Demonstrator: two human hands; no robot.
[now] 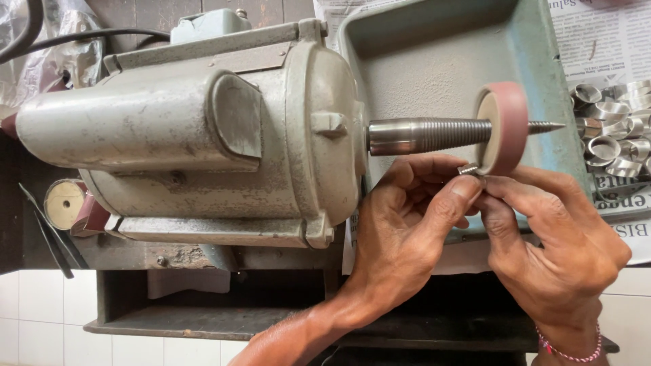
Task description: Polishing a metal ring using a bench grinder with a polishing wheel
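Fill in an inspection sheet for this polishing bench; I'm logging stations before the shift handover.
Surface: bench lined with newspaper under a grey-green metal tray.
Job's things: small silver piece pinched by both hands, held against the lower edge of the pink wheel on the threaded tapered spindle of the grey motor.
Clutter: heap of shiny metal rings on the paper at right; spare pink wheel left of the motor.
Grippers: left hand and right hand both grip the piece with their fingertips; beaded bracelet on the right wrist.
Cables: black cable behind the motor.
Surroundings: white tiles below the bench.
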